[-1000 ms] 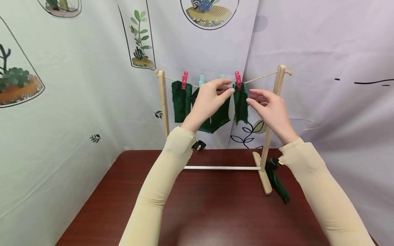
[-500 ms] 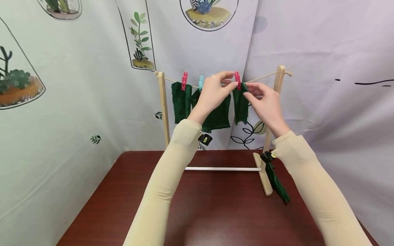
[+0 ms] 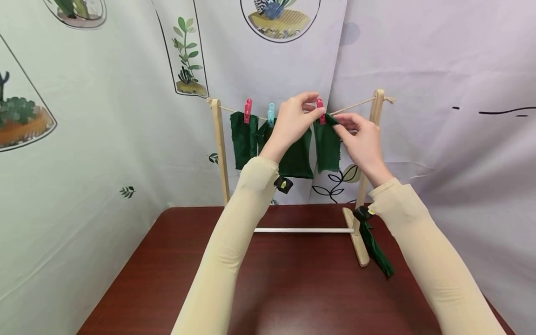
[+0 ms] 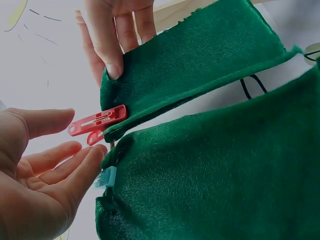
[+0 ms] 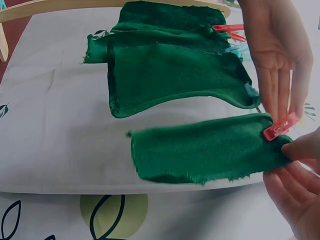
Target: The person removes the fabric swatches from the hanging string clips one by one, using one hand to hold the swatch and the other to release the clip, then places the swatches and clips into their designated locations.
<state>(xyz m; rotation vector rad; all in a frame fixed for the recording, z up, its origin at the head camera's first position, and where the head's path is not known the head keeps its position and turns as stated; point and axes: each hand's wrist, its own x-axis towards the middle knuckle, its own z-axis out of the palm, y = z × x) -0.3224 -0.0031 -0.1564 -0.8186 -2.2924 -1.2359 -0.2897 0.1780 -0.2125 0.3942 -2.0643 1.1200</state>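
Green velvety cloth pieces hang from a string on a small wooden drying rack. On the rightmost piece (image 3: pixel 328 146), a red clothespin (image 4: pixel 102 120) clamps the top edge. My left hand (image 3: pixel 295 118) has its thumb and fingertips around the handle end of that clothespin; whether they squeeze it is hard to tell. The clothespin's clamping end stays on the cloth. With thumb and fingers, my right hand (image 3: pixel 362 142) pinches the top right corner of the same piece, beside the clothespin. A wider green cloth (image 5: pixel 175 75) hangs next to it, with blue clothespins (image 3: pixel 271 114) along its top.
Farther left hangs another green cloth (image 3: pixel 244 142) under a red clothespin (image 3: pixel 248 110). The rack's right post (image 3: pixel 377 109) rises just behind my right hand. A white rod (image 3: pixel 303 230) crosses low. More green fabric (image 3: pixel 378 253) lies on the brown table (image 3: pixel 293 288) by the right foot.
Both hands have closed in on the right piece: the left moved right to the red clothespin, the right moved left and took the cloth's corner. The cloth has spread wider.
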